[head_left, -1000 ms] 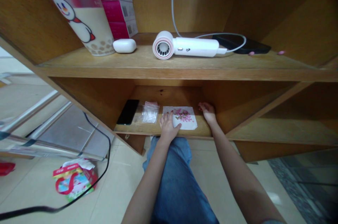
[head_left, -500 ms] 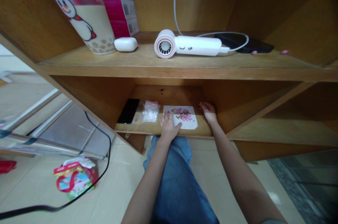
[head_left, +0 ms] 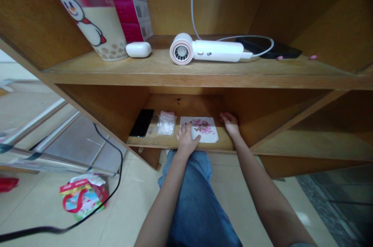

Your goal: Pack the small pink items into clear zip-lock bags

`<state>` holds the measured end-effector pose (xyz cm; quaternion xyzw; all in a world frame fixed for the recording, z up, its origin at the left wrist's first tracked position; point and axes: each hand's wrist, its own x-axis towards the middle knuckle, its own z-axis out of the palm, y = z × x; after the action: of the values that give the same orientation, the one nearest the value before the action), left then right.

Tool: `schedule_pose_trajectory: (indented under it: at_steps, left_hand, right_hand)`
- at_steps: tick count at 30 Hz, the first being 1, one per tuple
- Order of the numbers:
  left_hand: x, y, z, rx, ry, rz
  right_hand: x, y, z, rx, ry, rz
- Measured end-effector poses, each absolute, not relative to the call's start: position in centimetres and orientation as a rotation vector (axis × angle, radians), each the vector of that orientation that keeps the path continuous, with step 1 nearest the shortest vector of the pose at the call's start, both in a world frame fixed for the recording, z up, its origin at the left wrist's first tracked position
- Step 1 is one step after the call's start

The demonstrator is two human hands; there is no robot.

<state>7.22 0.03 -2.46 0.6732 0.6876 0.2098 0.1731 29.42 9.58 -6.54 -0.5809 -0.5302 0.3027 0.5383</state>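
A white sheet (head_left: 212, 136) lies on the lower shelf and bears a heap of small pink pieces (head_left: 202, 126), some brownish, too small to name. My left hand (head_left: 188, 138) rests on the left part of the sheet, fingers spread and thumb out toward the pieces; it is open and holds nothing. Just right of the sheet, my right hand (head_left: 230, 122) lies on the shelf with loosely bent fingers pointing left. It looks open, and I make out nothing in it. Clear plastic bags (head_left: 166, 123) are left of the sheet.
A black phone (head_left: 142, 122) lies at the lower shelf's left. Above, the upper shelf (head_left: 157, 66) holds a drink cup (head_left: 96, 29), pink boxes (head_left: 131, 6), a white case (head_left: 138, 49), a white hair dryer (head_left: 218, 51) with its cord and a dark flat thing (head_left: 279, 49).
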Motion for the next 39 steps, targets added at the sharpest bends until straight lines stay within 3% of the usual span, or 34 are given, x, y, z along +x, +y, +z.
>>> schedule_pose_trajectory:
  at_steps: [39]
  left_hand:
    - [7.34,0.11,-2.79,1.946,2.061,0.562]
  right_hand:
    - [29.48,9.65,-6.79,-1.353,-1.242,0.75]
